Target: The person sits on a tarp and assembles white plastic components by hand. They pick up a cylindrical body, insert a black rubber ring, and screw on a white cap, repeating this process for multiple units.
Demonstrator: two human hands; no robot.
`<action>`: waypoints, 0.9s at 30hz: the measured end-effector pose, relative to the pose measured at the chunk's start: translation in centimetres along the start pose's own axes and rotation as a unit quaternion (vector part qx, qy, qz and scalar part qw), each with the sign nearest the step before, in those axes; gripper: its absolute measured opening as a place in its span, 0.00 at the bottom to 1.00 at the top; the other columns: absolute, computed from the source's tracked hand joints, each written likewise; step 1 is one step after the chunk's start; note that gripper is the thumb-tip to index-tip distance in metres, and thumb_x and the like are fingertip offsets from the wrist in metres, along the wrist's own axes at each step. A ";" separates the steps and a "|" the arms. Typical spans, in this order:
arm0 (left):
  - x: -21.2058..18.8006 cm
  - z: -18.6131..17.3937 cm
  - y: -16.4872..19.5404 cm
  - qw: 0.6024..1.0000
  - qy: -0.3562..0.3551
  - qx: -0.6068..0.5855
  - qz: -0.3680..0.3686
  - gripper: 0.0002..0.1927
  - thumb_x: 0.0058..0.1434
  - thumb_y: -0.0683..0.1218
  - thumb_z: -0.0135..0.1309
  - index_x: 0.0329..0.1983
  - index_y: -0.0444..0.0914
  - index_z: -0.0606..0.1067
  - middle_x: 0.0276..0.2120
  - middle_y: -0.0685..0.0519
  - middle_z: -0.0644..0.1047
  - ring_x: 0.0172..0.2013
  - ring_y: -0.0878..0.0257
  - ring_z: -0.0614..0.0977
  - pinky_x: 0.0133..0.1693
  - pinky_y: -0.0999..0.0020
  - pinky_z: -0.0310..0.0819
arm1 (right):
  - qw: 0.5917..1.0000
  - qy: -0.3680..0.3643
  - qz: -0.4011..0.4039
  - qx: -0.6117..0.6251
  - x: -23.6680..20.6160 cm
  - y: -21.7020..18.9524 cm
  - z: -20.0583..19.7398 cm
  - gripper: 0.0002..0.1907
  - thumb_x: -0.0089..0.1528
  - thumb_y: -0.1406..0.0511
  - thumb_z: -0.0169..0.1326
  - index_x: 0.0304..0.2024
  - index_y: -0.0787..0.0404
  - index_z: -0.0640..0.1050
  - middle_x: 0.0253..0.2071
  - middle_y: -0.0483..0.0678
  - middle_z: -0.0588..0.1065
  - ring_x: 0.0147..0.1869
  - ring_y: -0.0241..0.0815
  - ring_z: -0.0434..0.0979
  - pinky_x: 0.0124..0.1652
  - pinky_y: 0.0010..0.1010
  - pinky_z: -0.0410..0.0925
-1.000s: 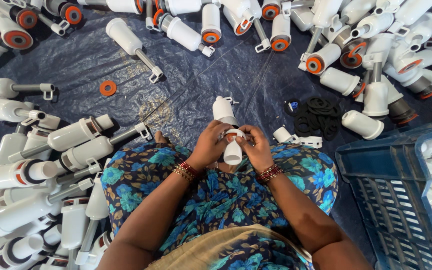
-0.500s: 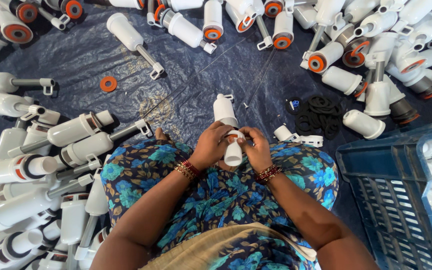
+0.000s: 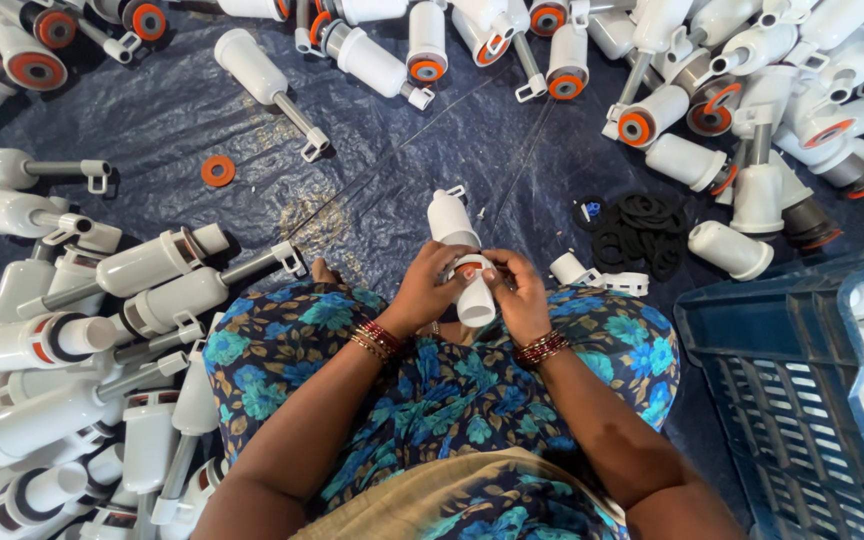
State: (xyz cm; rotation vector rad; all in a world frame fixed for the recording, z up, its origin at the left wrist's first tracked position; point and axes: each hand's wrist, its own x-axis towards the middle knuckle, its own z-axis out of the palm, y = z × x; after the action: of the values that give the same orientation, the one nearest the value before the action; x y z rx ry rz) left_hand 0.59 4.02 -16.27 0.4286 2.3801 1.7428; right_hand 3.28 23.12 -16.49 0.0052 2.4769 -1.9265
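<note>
1. Hands number two, both bare, meeting over the lap just above the blue floral cloth (image 3: 452, 400) that covers the knees.
2. Left hand (image 3: 430, 290) closes its fingers round the white plastic cylinder (image 3: 474, 295); right hand (image 3: 520, 295) pinches the same piece from the other side, thumb and fingers narrow on it.
3. One white plastic cylinder sits between the two hands, upright-ish, with an orange ring (image 3: 467, 267) showing at its upper part, against the fingertips.
4. One second white cylinder (image 3: 449, 217) lies on the dark tarpaulin (image 3: 372, 160) just beyond the hands, touching or nearly touching the held piece; I cannot tell which.
5. One loose orange washer (image 3: 217, 171) lies on the tarpaulin, well to the left of the hands.
6. One heap of black rubber rings (image 3: 637, 228) lies to the right of the hands; the rings are too tangled to count.
7. One blue plastic crate (image 3: 782, 400) stands right of the lap, with white parts inside.
8. Many white valve bodies (image 3: 152, 265), some with orange seals, ring the tarpaulin on the left, top and right of the hands; too many to count.
</note>
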 end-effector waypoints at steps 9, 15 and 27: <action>-0.1 0.0 -0.3 0.999 0.015 0.019 0.031 0.16 0.64 0.47 0.59 0.54 0.38 0.78 0.45 0.46 0.74 0.45 0.52 0.80 0.48 0.60 0.76 | 0.998 0.004 -0.028 -0.049 -0.3 -1.2 -0.2 0.14 0.65 0.66 0.57 0.52 0.64 0.79 0.48 0.49 0.78 0.48 0.39 0.79 0.49 0.31 0.72; 0.0 0.0 0.1 0.998 0.021 0.035 0.043 0.15 0.65 0.46 0.58 0.54 0.37 0.78 0.45 0.46 0.75 0.43 0.52 0.81 0.47 0.60 0.77 | 0.999 -0.013 -0.028 -0.044 -0.1 -1.0 -0.1 0.13 0.65 0.66 0.57 0.51 0.66 0.78 0.49 0.50 0.75 0.50 0.41 0.78 0.51 0.32 0.72; -0.5 -0.7 2.7 0.995 0.029 0.061 0.073 0.16 0.61 0.39 0.56 0.53 0.35 0.78 0.45 0.42 0.75 0.44 0.47 0.81 0.47 0.55 0.77 | 0.998 -0.040 -0.005 -0.044 0.2 -1.1 0.0 0.17 0.62 0.64 0.60 0.50 0.65 0.76 0.52 0.51 0.69 0.52 0.42 0.79 0.51 0.35 0.76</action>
State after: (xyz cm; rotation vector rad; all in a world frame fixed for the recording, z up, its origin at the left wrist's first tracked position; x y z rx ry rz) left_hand 1.20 4.00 -13.50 0.5921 2.5656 1.6946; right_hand 3.08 22.86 -15.38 -0.0821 2.5127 -1.7816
